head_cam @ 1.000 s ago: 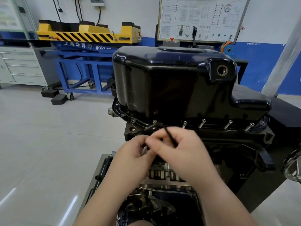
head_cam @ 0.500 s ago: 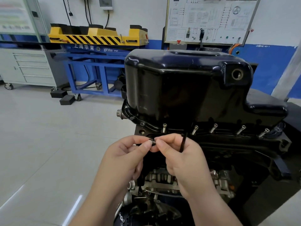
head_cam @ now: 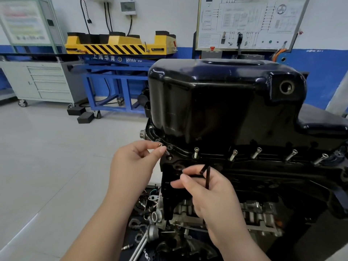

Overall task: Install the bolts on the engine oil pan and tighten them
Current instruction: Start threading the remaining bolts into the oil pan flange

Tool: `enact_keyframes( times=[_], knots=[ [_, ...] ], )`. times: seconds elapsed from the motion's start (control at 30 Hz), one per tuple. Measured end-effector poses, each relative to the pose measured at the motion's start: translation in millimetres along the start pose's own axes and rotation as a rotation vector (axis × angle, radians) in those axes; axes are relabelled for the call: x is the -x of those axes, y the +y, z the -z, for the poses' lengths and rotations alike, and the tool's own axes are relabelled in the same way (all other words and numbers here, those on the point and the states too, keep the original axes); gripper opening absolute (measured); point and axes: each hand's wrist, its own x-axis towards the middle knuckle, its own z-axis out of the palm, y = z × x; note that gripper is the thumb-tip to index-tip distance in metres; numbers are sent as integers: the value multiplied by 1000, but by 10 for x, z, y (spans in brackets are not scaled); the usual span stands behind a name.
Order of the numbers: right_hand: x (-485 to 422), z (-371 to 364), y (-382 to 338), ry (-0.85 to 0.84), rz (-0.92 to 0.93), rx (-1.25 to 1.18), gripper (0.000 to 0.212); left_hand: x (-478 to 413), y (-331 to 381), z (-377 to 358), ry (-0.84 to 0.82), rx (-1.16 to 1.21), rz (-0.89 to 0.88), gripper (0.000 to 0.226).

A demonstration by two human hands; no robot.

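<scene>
A glossy black oil pan (head_cam: 216,102) sits upside down on the engine block (head_cam: 263,185). Several silver bolts (head_cam: 232,155) stick up loosely along its front flange. My left hand (head_cam: 131,162) pinches a small bolt (head_cam: 166,152) between thumb and fingertip at the flange's left corner, right by an empty hole (head_cam: 170,158). My right hand (head_cam: 205,193) holds a black hex key (head_cam: 206,177) a little below the flange, its fingers curled round the tool.
Loose parts, a gasket and a ratchet handle (head_cam: 139,243) lie on the tray below the engine. A blue stand with a yellow striped lift (head_cam: 120,46) and a grey drawer cabinet (head_cam: 47,81) stand behind on the left. A wiring board (head_cam: 248,21) hangs on the wall.
My hands have parted: the left took the bolt up and left to the flange corner, while the right dropped lower with the hex key. The view shifted left and closer.
</scene>
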Motion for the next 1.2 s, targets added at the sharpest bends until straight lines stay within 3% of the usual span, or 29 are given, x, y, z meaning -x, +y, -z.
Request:
enact_keyframes(
  times=[0.17,0.6,0.97,1.2],
  knots=[
    [8,84,170,37,-91,6,9,-188,27,-86,15,-93,-53,15],
    [36,121,223,17,-70,-29,25,-160,-63,-233,71,61,-86,23],
    [67,175,290,-14,-88,-72,21,-117,-49,-262,94,-201,-238,16],
    [81,196,313,-11,-125,-126,16,-187,-13,-233,70,-339,-210,24]
  ],
)
